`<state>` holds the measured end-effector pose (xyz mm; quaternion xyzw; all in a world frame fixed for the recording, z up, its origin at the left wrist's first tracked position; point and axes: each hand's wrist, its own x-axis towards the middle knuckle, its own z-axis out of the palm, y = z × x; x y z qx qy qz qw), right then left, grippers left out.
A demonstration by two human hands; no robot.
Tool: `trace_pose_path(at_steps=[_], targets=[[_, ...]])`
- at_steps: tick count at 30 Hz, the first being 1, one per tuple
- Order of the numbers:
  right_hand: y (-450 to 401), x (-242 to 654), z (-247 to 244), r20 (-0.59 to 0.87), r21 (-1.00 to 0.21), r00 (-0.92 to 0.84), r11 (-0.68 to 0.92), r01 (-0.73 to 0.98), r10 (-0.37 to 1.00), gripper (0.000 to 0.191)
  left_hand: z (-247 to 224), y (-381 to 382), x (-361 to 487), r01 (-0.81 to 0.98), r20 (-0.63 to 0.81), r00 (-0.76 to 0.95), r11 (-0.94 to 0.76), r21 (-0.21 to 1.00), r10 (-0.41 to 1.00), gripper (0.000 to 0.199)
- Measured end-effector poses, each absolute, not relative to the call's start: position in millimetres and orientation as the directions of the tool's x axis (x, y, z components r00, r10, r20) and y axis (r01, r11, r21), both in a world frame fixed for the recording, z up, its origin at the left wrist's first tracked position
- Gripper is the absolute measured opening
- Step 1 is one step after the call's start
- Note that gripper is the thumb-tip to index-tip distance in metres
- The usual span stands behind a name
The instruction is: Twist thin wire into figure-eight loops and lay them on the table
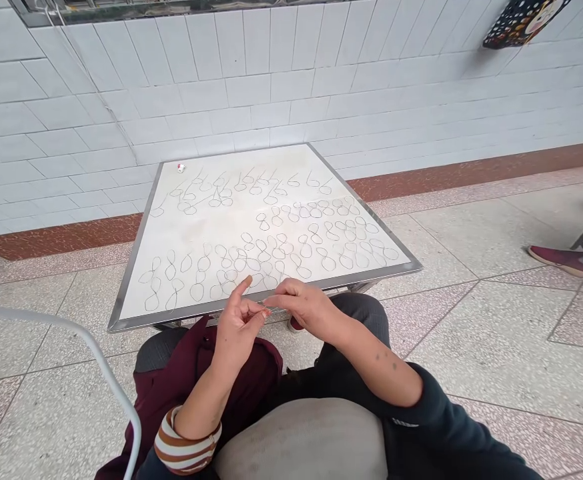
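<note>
My left hand (238, 327) is raised in front of the table's near edge, its thumb and a finger pinched together and the index finger pointing up. My right hand (305, 307) meets it from the right, with thumb and index finger closed at the same spot. What sits between the fingertips is too small and too covered to make out. Just beyond the hands, many thin dark wire loops (326, 260), several in figure-eight shapes, lie over the white tabletop (211, 223). Farther back are wire pieces (249, 179) with a loop and a straight tail.
A small red-and-white item (181, 168) lies at the table's far left corner. The grey metal rim (136, 260) borders the top. Behind stands a white tiled wall (291, 87). A pale curved tube (96, 353) arches at the left. Another person's shoe (564, 259) shows far right.
</note>
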<state>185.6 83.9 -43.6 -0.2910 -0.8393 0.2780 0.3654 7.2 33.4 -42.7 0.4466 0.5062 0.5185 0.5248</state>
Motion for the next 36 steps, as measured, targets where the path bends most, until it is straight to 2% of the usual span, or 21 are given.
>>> trace_pose_path(at_steps=[6, 13, 15, 17, 19, 22, 24, 26, 29, 36], targets=[[83.9, 187.5, -43.3, 0.433, -0.518, -0.646, 0.760, 0.392, 0.629, 0.035, -41.6, 32.3, 9.0, -0.021, -0.059, -0.066, 0.057, 0.998, 0.996, 0.069], [87.4, 185.9, -34.4, 0.409, -0.254, -0.765, 0.867, 0.428, 0.498, 0.023, -46.9, 32.2, 8.8, -0.020, -0.032, -0.070, 0.031, 0.999, 0.997, 0.065], [87.7, 185.0, -29.6, 0.393, -0.218, -0.788, 0.880, 0.422, 0.475, 0.023, -47.7, 32.0, 8.5, -0.011, -0.026, -0.066, 0.026, 1.000, 0.997, 0.063], [87.5, 183.6, -27.8, 0.401, -0.260, -0.784, 0.879, 0.399, 0.474, 0.023, -48.2, 31.8, 8.0, -0.002, -0.022, -0.054, 0.022, 1.000, 0.998, 0.063], [86.9, 180.8, -31.1, 0.432, -0.364, -0.729, 0.842, 0.397, 0.531, 0.025, -48.9, 31.7, 7.4, -0.002, -0.016, -0.043, 0.016, 1.000, 0.999, 0.061], [84.3, 173.7, -44.6, 0.479, -0.585, -0.514, 0.695, 0.418, 0.712, 0.021, -50.6, 31.8, 6.6, -0.062, -0.026, -0.045, 0.024, 0.998, 0.999, 0.060], [80.8, 168.1, -54.9, 0.455, -0.733, -0.372, 0.577, 0.359, 0.809, 0.017, -51.5, 32.1, 6.4, -0.123, -0.045, -0.063, 0.037, 0.992, 0.997, 0.060], [76.1, 163.2, -62.6, 0.419, -0.819, -0.313, 0.504, 0.276, 0.852, 0.013, -52.0, 32.5, 6.7, -0.169, -0.061, -0.079, 0.047, 0.984, 0.995, 0.062], [69.0, 158.7, -67.9, 0.451, -0.820, -0.290, 0.520, 0.237, 0.844, 0.016, -51.9, 32.8, 7.7, -0.199, -0.075, -0.084, 0.058, 0.978, 0.994, 0.064], [64.7, 156.1, -75.1, 0.570, -0.720, -0.296, 0.640, 0.269, 0.766, 0.043, -52.2, 31.5, 10.1, -0.138, -0.067, -0.080, 0.055, 0.989, 0.995, 0.062]])
